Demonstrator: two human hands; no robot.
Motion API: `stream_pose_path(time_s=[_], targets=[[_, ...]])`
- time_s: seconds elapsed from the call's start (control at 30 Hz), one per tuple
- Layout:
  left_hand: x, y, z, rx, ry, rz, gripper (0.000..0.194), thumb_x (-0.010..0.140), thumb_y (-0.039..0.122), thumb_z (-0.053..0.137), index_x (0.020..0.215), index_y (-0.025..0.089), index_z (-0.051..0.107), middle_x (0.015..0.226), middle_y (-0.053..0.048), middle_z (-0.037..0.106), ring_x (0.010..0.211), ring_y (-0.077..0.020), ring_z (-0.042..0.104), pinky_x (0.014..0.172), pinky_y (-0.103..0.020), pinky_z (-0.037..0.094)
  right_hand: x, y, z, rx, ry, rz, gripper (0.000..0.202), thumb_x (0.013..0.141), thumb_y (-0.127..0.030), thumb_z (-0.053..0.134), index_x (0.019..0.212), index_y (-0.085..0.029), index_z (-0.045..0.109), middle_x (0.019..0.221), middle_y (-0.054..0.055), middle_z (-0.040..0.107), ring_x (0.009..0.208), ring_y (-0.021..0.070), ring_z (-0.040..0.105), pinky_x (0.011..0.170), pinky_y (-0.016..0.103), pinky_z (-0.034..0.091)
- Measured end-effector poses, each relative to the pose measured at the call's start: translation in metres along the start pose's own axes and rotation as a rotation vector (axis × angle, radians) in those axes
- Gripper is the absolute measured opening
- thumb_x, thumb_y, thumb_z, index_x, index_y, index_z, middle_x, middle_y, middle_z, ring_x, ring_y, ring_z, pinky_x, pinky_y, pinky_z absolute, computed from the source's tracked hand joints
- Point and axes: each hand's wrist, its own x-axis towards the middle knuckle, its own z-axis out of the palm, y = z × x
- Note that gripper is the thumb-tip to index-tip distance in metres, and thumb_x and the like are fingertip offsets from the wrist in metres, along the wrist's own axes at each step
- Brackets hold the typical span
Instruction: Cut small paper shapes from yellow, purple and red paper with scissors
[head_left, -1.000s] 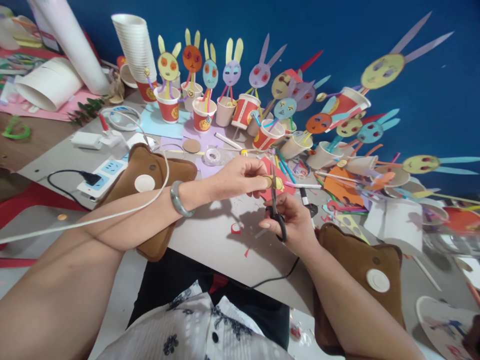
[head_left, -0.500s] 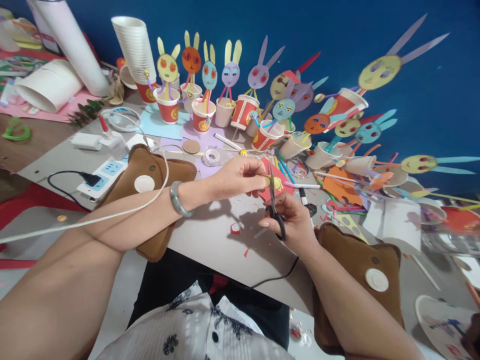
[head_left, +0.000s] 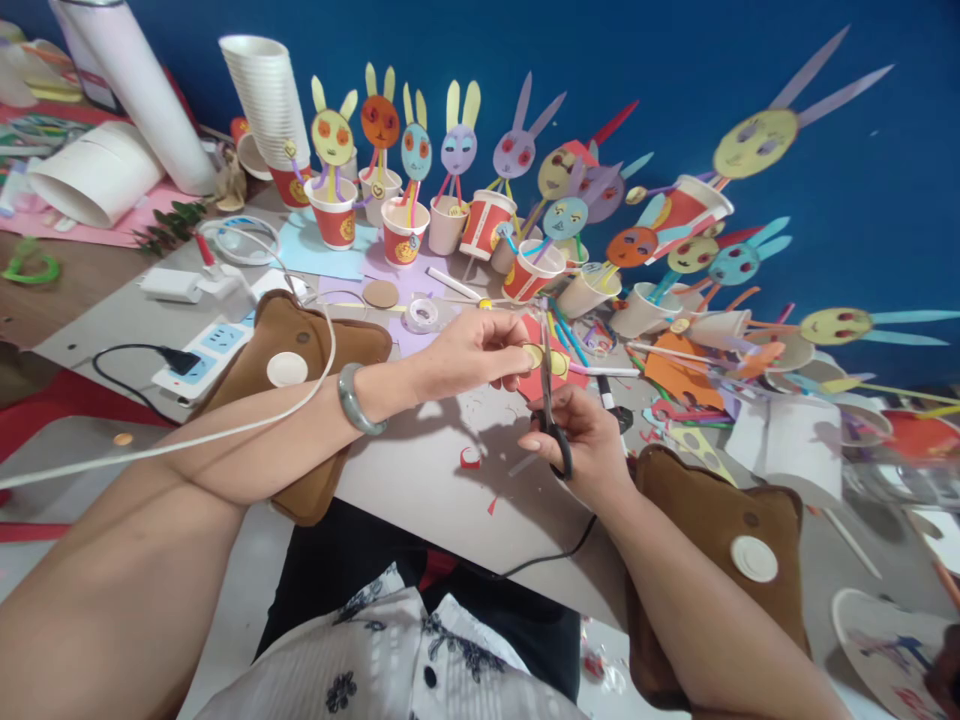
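Just past the left fingertips, yellow paper meets the scissors

The yellow paper (head_left: pixel 559 363) sticks out to the right from the left hand (head_left: pixel 484 350), whose thumb and fingers pinch its near end tightly. The scissors (head_left: pixel 547 385) cross it just beyond those fingertips, so that some yellow shows on each side of the metal. The right hand (head_left: pixel 592 440) is curled around the black handles, with the blades pointing away from the body. The blades look like one narrow line; whether they are parted, or have the paper between them, I cannot tell.

Red paper (head_left: pixel 535 328) shows behind the yellow; its edges are partly covered by the hands, and whether it touches the yellow piece is unclear. The left hand's lower fingers are folded out of sight, and those of the right are mostly hidden behind the handles.

Nearer the body, a curled red scrap (head_left: pixel 470 457) lies on the table (head_left: pixel 405 490). A tape roll (head_left: pixel 421 314) lies beyond the left hand. The left forearm hides part of a brown pouch (head_left: pixel 358 340). Farther back stand paper rabbits (head_left: pixel 459 148) in cups, several overlapping. At the lower right, a plate (head_left: pixel 862 620) is cut off by the frame, and things along the right edge blur.
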Motion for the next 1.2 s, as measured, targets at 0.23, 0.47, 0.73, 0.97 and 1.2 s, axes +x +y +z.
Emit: stream_pose_path(time_s=[0.23,0.47,0.73,0.97,1.2], targets=[[0.0002,-0.0020,-0.0010,0.022,0.019,0.030,0.018,0.085,0.011,0.063,0.068,0.014,0.055,0.055,0.002,0.060,0.051,-0.0045,0.054,0.052,-0.017,0.044,0.0001,0.0013,0.0007,0.038,-0.023,-0.003,0.055,0.059,-0.060,0.091,0.081,-0.023,0.057,0.062,-0.003,0.062,0.051,0.0130,0.054,0.050,0.028,0.043],[0.0008,-0.0006,-0.0002,0.026,0.023,-0.001,0.019,0.083,0.009,0.062,0.067,0.014,0.053,0.054,0.003,0.059,0.051,-0.0049,0.055,0.052,-0.017,0.044,-0.0005,0.0015,0.0013,0.032,-0.040,-0.003,0.052,0.059,-0.053,0.093,0.082,-0.024,0.056,0.065,-0.003,0.062,0.052,0.0131,0.055,0.051,0.028,0.045],[0.0010,0.0017,0.0006,0.048,0.007,-0.015,0.019,0.080,0.009,0.061,0.065,0.015,0.052,0.052,0.003,0.057,0.050,-0.0054,0.055,0.050,-0.017,0.042,-0.0010,0.0036,0.0010,0.009,-0.047,-0.010,0.053,0.061,-0.055,0.092,0.085,-0.024,0.057,0.067,-0.002,0.062,0.053,0.0143,0.055,0.053,0.030,0.044],[0.0008,0.0029,0.0008,0.055,0.005,-0.031,0.017,0.079,0.009,0.060,0.065,0.015,0.052,0.052,0.003,0.058,0.050,-0.0055,0.054,0.050,-0.017,0.041,-0.0015,0.0019,0.0012,0.000,-0.050,-0.001,0.053,0.061,-0.056,0.091,0.084,-0.024,0.057,0.063,-0.002,0.061,0.052,0.0148,0.054,0.051,0.030,0.043],[0.0000,0.0044,0.0004,0.062,-0.011,-0.027,0.018,0.080,0.010,0.060,0.065,0.015,0.052,0.053,0.003,0.058,0.051,-0.0060,0.054,0.051,-0.018,0.041,-0.0012,0.0032,0.0025,0.023,-0.034,-0.009,0.054,0.058,-0.056,0.093,0.082,-0.025,0.057,0.061,-0.002,0.062,0.052,0.0160,0.056,0.051,0.030,0.044]])
